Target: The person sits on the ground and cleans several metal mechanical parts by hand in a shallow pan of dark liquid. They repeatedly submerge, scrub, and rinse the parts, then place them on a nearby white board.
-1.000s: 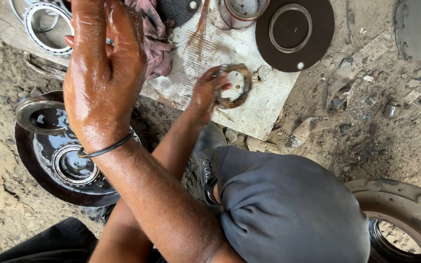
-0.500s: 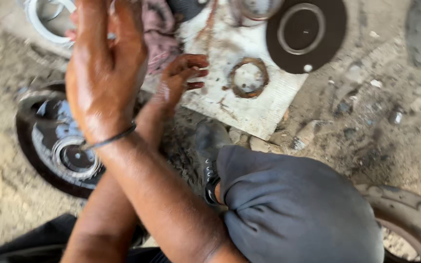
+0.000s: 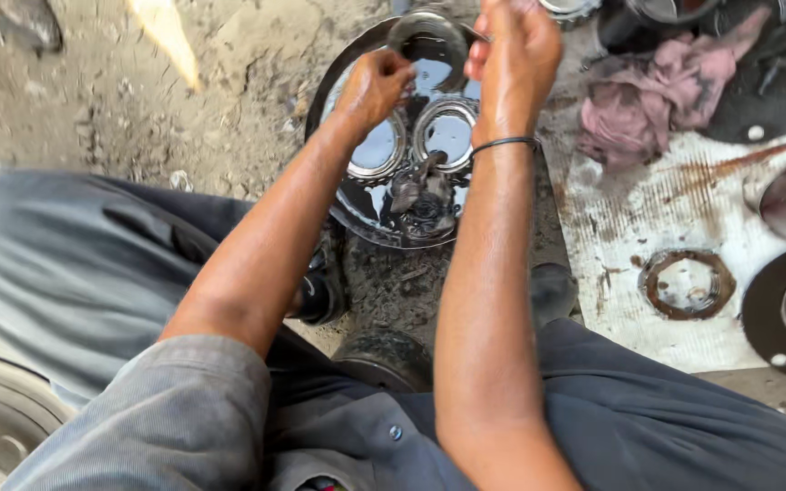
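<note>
Both our hands work over a round metal pan [image 3: 357,214] of black oily liquid on the dirt floor. Left hand [image 3: 377,84] and right hand [image 3: 513,56] each pinch the rim of a shiny steel bearing ring [image 3: 428,41], both grips closed on it, ring held just above the pan. Below the grips, two more polished rings [image 3: 448,133] sit in the oil. Right of the grips: crumpled pink rag [image 3: 652,102], rusty flat ring [image 3: 687,284] on a stained white sheet [image 3: 648,227].

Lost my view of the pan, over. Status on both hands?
Left hand and right hand both gripping a metal ring over the dark oil pan. Two more rings lie in the oil. Nothing in the way.
</note>
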